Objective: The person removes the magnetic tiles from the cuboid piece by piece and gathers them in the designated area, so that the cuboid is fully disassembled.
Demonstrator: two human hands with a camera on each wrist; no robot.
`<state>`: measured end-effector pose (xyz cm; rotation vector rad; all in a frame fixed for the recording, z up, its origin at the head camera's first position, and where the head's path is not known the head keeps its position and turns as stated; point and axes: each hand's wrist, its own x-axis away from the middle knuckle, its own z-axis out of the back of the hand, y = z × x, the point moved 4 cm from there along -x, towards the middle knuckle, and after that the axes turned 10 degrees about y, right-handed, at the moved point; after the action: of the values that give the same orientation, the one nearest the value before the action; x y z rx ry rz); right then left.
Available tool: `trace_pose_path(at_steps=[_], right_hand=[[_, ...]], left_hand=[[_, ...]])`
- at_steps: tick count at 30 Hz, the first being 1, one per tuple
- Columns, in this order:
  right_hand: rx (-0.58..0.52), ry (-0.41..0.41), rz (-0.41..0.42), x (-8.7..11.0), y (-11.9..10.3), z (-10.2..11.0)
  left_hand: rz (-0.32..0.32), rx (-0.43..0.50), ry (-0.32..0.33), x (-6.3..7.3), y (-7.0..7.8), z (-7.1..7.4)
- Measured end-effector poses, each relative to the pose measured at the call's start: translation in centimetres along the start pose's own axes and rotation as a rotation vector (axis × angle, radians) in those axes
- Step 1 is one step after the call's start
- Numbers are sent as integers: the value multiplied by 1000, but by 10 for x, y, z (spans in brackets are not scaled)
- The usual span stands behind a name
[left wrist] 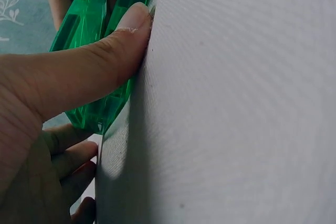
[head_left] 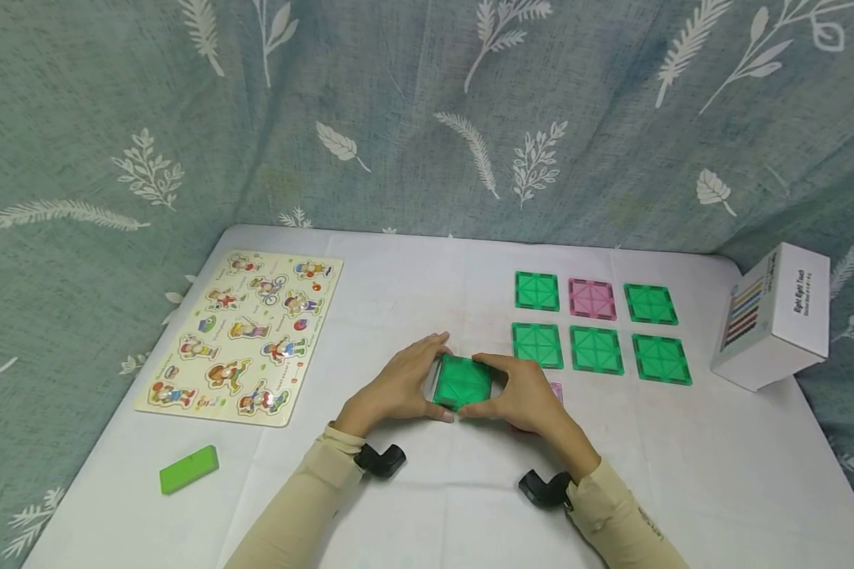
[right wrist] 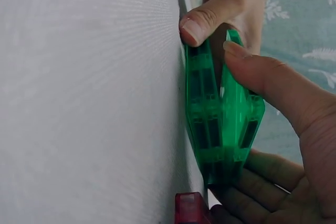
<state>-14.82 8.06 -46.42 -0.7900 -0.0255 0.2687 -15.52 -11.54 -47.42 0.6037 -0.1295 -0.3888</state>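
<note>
On the white table, both hands are at a small stack of green magnetic tiles (head_left: 462, 381). My left hand (head_left: 402, 385) grips the lower tiles, its thumb (left wrist: 100, 66) along their near edge. My right hand (head_left: 523, 395) holds the top tile (right wrist: 233, 98) with thumb and fingers. That tile tilts away from the lower ones (right wrist: 199, 93), with a wedge-shaped gap at the thumb side. A pink tile (head_left: 557, 391) shows partly from behind the right hand; its reddish edge (right wrist: 190, 208) appears low in the right wrist view.
Green tiles (head_left: 596, 350) and one pink tile (head_left: 591, 299) lie in two rows at right. Beyond them stands a white box (head_left: 776, 316). At left lie a picture puzzle board (head_left: 306, 316) and a light green block (head_left: 188, 470). A patterned curtain (head_left: 398, 118) hangs behind.
</note>
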Motion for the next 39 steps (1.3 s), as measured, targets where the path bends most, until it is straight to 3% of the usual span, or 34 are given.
trace_pose_path(at_steps=[17, 24, 30, 39], right_hand=[[-33, 25, -16, 3, 4, 2], [-46, 14, -79, 6, 5, 7], [-136, 18, -115, 10, 6, 22], [-128, 60, -135, 26, 24, 55]], left_hand=[[4, -5, -26, -1, 4, -1], [1, -7, -36, -2, 5, -2], [8, -19, -40, -2, 5, 1], [24, -7, -15, -1, 2, 0]])
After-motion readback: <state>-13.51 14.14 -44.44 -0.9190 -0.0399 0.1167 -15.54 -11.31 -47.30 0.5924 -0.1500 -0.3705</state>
